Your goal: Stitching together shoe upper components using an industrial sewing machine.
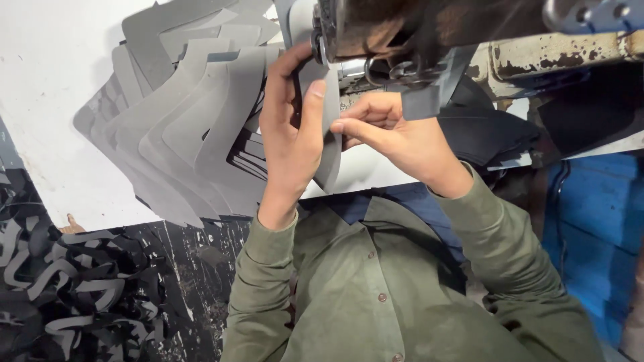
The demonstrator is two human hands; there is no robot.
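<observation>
Left hand (290, 134) and right hand (392, 131) pinch grey cut piece (329, 144) under sewing machine (402, 40); needle seemingly hidden.

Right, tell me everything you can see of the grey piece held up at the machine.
The grey piece is a thin, flat, curved cut-out of matte, leather-like sheet, the same shape as those in the fanned grey stack on the white table. It hangs roughly upright, its top running up to the worn sewing machine. The left hand pinches its left edge, thumb on the face; the right hand touches its right edge with its fingers.
</observation>
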